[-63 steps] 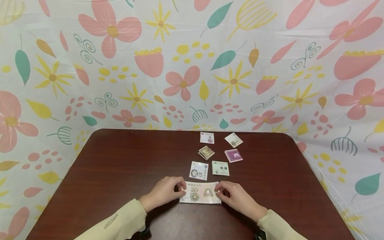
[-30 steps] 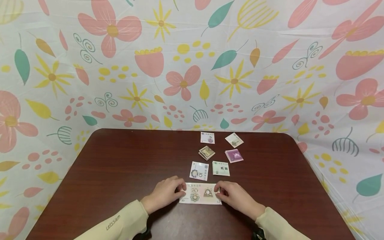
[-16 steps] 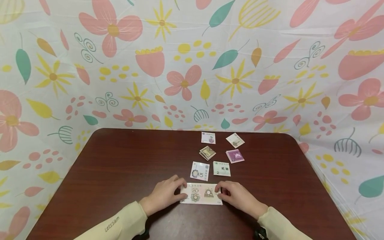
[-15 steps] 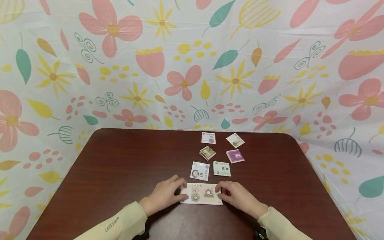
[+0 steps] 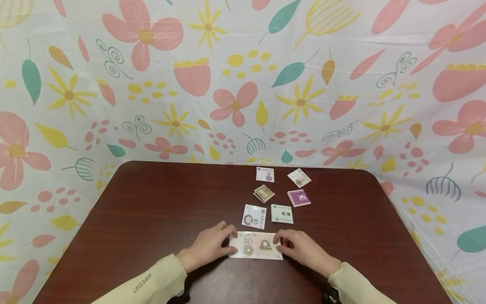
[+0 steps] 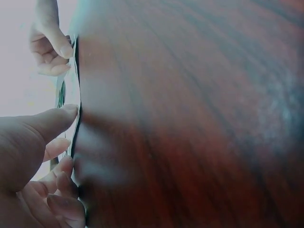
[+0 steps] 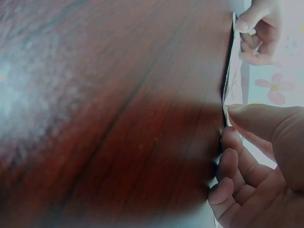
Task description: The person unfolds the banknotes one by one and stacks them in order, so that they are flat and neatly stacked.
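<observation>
A small pile of pale banknotes (image 5: 256, 245), the top one printed with 20, lies unfolded on the table in front of me. My left hand (image 5: 209, 244) pinches its left end between thumb and curled fingers. At the opposite end, my right hand (image 5: 301, 250) has a similar pinch. In the left wrist view, the thumb of the left hand (image 6: 40, 147) lies on the long near edge of the banknotes (image 6: 72, 90). The right wrist view shows the right hand (image 7: 266, 147) with its thumb on that edge and fingertips close to the tabletop. How many notes there are cannot be told.
Beyond the hands lie folded notes: a bluish 10 (image 5: 254, 216), a green 2 (image 5: 282, 214), a brown one (image 5: 264, 194), a purple one (image 5: 299, 197), a 5 (image 5: 265, 174) and a pale one (image 5: 299, 177). The brown table (image 5: 152, 202) meets a flowered cloth (image 5: 235, 84).
The banknotes looked slightly bowed with uneven edges two seconds ago; now they lie flatter and more even. Both hands stay at the ends, with the left fingers shifted slightly. The folded notes stay put.
</observation>
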Available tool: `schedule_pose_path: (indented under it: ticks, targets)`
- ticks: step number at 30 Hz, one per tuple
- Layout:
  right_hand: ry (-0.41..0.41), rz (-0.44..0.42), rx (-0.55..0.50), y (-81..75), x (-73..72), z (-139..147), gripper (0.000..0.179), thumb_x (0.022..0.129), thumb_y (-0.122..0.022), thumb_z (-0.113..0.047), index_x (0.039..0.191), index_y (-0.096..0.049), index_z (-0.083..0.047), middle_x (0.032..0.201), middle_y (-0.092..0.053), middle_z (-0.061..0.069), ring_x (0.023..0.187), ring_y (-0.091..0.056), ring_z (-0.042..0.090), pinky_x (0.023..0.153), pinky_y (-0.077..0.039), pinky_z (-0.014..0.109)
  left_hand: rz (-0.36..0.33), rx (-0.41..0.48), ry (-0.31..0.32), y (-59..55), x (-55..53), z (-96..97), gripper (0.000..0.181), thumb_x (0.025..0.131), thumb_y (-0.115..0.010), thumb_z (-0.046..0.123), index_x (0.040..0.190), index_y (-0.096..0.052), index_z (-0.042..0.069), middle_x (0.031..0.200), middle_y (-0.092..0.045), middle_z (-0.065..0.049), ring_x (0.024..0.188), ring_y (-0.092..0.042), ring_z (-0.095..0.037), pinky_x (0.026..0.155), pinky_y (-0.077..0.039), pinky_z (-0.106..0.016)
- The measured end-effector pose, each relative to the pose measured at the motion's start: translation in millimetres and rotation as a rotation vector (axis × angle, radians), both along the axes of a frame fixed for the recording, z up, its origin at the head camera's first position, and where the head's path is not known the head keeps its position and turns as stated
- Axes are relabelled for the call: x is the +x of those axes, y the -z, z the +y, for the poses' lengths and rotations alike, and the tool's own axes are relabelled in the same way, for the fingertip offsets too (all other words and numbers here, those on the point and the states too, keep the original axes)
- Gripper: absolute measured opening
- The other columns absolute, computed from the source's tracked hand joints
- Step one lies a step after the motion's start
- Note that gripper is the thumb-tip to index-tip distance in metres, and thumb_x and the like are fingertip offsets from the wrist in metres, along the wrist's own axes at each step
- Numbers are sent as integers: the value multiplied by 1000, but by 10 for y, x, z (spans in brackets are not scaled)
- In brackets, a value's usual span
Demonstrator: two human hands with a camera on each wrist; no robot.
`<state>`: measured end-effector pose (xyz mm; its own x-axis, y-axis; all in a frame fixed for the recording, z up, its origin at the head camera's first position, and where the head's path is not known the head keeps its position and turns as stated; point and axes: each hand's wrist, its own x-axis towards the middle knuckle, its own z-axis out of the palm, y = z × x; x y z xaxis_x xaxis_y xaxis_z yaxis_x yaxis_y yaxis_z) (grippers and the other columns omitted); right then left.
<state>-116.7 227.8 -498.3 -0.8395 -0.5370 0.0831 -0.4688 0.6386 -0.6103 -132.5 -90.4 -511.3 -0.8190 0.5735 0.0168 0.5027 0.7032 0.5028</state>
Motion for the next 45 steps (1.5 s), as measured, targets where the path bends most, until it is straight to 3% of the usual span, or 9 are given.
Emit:
schedule_pose_path:
  ticks: [13,19,25,32,38,45]
  targets:
    - [-29,50,3,12,34,11,20,90,-79,-7,103,-68,-18,75,-51,-17,69,-49,0,63,-44,22,34,9,-14,-88,-14,-24,25,87,-85,27,103,-67,19,89,-52,7,71,-48,-5,59,-43,-27]
    - [-26,110,7,14,67,51,21,90,-80,-8,103,-68,-19,77,-50,-17,70,-49,1,62,-43,22,97,41,-37,-152,-226,70,12,96,-76,31,94,-69,22,84,-52,9,69,-49,-5,59,-44,-27]
    - [-23,132,-2,39,74,53,22,89,-80,-8,103,-68,-20,77,-50,-16,70,-48,0,62,-42,21,65,91,-54,-209,-517,236,6,97,-76,22,96,-71,21,89,-58,6,73,-55,-8,64,-47,-30]
    - [-13,163,10,63,93,51,24,88,-81,-7,103,-68,-20,76,-50,-15,70,-48,0,61,-42,20,41,52,-57,-179,-775,405,21,94,-79,28,109,-70,16,100,-61,0,80,-58,-14,68,-49,-34]
    - [-9,133,1,43,95,48,23,89,-80,-8,104,-68,-20,76,-50,-14,69,-47,1,61,-41,21,42,-9,-16,-96,-895,481,39,93,-79,39,125,-70,18,113,-61,-2,81,-59,-14,71,-52,-34]
    - [-1,111,0,31,98,49,22,90,-80,-11,104,-67,-22,76,-49,-16,69,-46,0,61,-40,21,26,-18,-33,-58,-925,530,39,93,-79,40,124,-69,18,116,-60,-2,79,-59,-14,73,-53,-36]
